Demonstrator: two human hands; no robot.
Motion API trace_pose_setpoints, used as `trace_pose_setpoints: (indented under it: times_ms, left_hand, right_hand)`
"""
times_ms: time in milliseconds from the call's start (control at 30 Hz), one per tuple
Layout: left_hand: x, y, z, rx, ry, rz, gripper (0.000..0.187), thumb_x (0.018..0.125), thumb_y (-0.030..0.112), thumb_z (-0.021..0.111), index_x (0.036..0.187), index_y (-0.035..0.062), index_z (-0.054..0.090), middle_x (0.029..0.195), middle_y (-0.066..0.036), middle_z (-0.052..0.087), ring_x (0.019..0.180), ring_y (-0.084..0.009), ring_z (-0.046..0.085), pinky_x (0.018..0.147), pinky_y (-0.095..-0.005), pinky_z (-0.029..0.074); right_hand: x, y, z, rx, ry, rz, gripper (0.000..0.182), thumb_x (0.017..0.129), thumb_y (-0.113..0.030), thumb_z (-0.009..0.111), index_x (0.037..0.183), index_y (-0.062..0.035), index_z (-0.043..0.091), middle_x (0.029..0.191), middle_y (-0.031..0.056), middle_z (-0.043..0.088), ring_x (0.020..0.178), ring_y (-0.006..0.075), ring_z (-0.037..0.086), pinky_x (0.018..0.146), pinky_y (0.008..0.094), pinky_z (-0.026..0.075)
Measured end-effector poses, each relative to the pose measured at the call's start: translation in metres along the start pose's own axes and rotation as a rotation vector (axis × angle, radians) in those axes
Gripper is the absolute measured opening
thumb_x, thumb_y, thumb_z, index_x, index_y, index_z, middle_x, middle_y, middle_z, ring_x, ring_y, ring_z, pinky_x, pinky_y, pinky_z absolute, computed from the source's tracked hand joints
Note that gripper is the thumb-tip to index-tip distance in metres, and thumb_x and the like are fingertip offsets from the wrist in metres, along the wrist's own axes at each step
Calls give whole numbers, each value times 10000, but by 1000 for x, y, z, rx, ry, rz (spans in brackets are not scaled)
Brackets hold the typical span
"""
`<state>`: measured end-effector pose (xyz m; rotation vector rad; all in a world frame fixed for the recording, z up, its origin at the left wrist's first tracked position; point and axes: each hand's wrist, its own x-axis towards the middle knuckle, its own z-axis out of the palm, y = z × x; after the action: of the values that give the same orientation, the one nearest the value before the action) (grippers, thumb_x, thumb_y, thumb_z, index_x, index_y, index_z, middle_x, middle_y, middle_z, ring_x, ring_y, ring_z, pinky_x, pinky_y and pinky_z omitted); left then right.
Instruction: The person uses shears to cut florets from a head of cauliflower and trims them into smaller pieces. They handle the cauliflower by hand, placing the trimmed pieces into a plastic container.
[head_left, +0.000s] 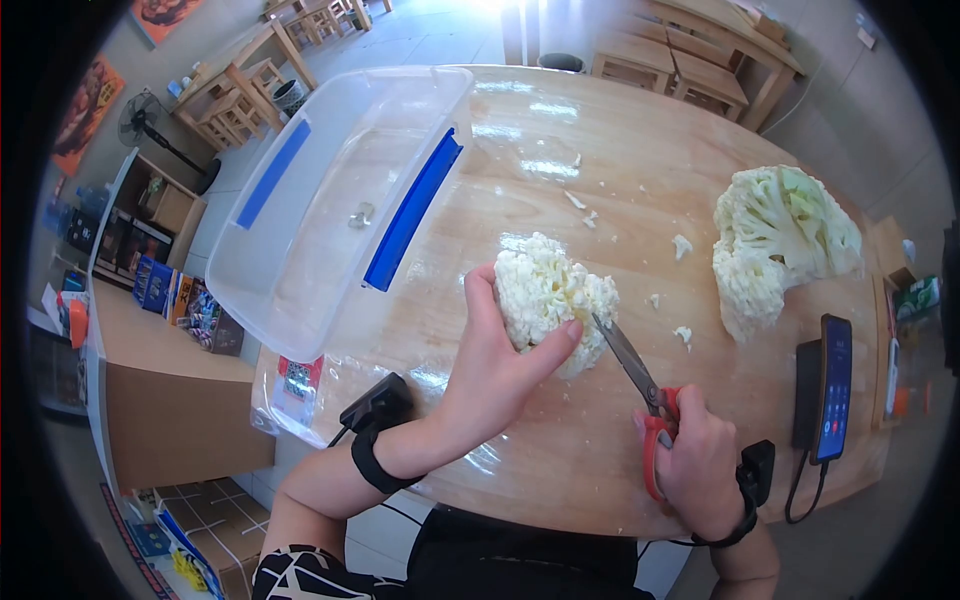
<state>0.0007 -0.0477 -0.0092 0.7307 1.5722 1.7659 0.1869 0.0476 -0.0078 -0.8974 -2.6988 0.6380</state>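
Observation:
My left hand (510, 350) grips a piece of cauliflower (550, 285) over the middle of the table, thumb across its near side and fingers behind it. In my right hand (700, 460) are scissors (633, 362) with red handles, my fingers through the loops. Their dark blades point up and left, tips right at the cauliflower's right edge. A larger cauliflower chunk (770, 240) lies at the right of the table, its pale cut stem side showing. Small white crumbs (682, 246) are scattered between the two pieces.
A clear plastic bin (330, 220) with blue latches stands at the left of the wooden table (560, 440). At the right edge, a phone (833, 390) leans on a black block with a cable. A red-and-white QR card (297, 385) lies at the left corner.

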Motion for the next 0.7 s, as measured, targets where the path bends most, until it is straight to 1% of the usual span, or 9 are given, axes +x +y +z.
trace_pose_setpoints:
  times_ms: [167,233,267,333,367,433,467,533,700]
  left_hand:
    - [2,-7,-1,77,15,2,582,788,162,656,1160,-12,244,1080,-141,444,1030,-164,464,870,-297,405]
    - [3,-9,-1,116,-8,11,599,773,172,670,1160,-16,254,1085,-143,445,1029,-166,466,862,-296,413]
    - [5,-12,-3,116,-9,10,599,773,172,670,1160,-16,254,1085,-143,445,1029,-166,466,862,-296,413]
    - [9,-14,-6,-82,12,-48,603,760,141,665,1179,-3,256,1101,-136,444,1046,-178,467,893,-302,402]
    - [9,-11,-6,-79,13,-44,603,760,141,665,1179,-3,256,1101,-136,444,1046,-178,467,893,-302,402]
    - [7,-1,-4,-386,-52,-39,633,736,104,655,1210,18,244,1126,-125,435,1072,-195,463,938,-322,379]
    - [5,2,-3,-385,-51,-37,633,736,104,655,1210,18,244,1126,-125,435,1072,-195,463,938,-322,379]
    - [1,5,-4,-425,-175,56,673,707,85,651,1230,38,230,1155,-117,419,1100,-202,449,970,-340,353]
    - [3,-1,-10,-422,-293,132,720,681,76,660,1246,49,215,1161,-106,395,1123,-192,419,975,-342,344]
  right_hand:
    - [2,-1,-7,22,-121,56,355,771,-302,663,818,-22,450,579,160,529,537,356,563,467,415,443]
    - [3,2,-9,77,-191,90,332,794,-294,644,819,-12,471,544,165,504,514,310,559,477,383,433]
    - [5,4,-14,78,-192,91,332,794,-294,644,819,-12,471,544,165,504,514,310,559,477,383,433]
    - [9,8,-28,444,-385,321,275,798,-239,644,815,-16,483,553,124,492,493,216,504,484,323,400]
    - [9,13,-31,446,-383,316,275,798,-239,644,815,-16,483,553,124,492,493,216,504,484,323,400]
    - [8,20,-34,620,-206,452,246,778,-196,660,811,-30,482,577,76,476,513,140,432,497,271,364]
    - [8,19,-33,621,-206,451,246,778,-196,660,811,-30,482,577,76,476,513,140,432,497,271,364]
    - [9,16,-30,488,1,251,285,741,-175,700,809,-36,460,596,34,453,521,103,410,484,245,345]
    - [9,9,-35,469,-2,191,305,716,-150,714,824,-36,453,616,22,466,558,66,406,491,217,346]
